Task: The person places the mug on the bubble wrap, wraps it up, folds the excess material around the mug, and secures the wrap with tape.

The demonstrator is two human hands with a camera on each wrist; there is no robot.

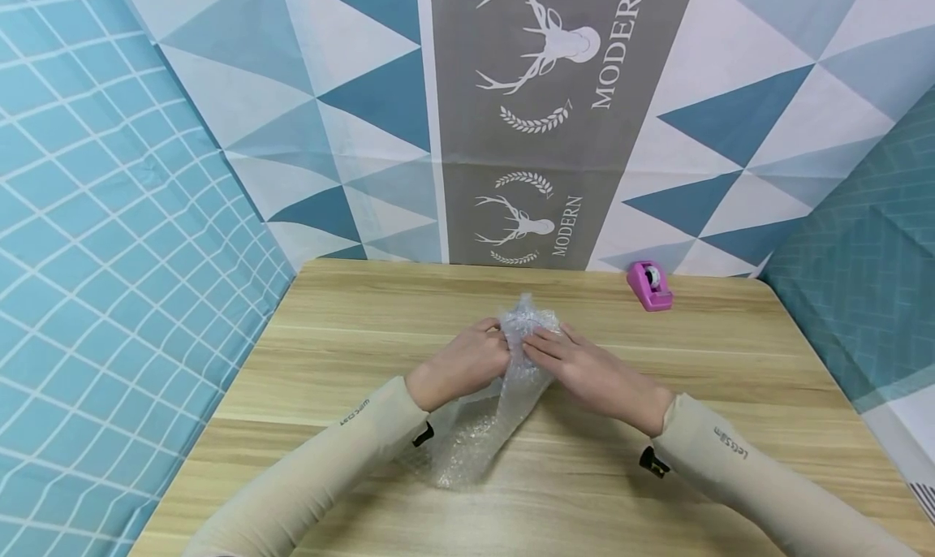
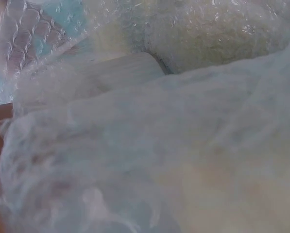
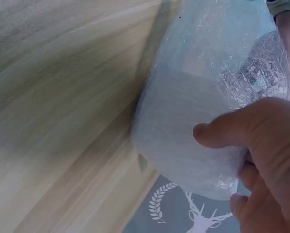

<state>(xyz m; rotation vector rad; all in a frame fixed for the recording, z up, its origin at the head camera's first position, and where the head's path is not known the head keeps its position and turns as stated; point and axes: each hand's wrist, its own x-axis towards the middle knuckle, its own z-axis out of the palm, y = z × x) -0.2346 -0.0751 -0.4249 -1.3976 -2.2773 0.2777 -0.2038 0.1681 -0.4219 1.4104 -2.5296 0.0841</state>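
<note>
A piece of clear bubble wrap stands folded above the middle of the table, its lower part trailing toward the front. The right wrist view shows the bubble wrap around something pale whose kind cannot be made out. My left hand grips the wrap's left side with curled fingers, partly hidden by it. On the other side, my right hand holds the upper part, the thumb on one face and fingers behind in the right wrist view. Bubble wrap fills most of the left wrist view, blurred.
A pink tape dispenser stands near the table's back right corner. The wood-grain table meets a patterned wall cloth behind, with blue tiled cloth at the left and teal cloth at the right.
</note>
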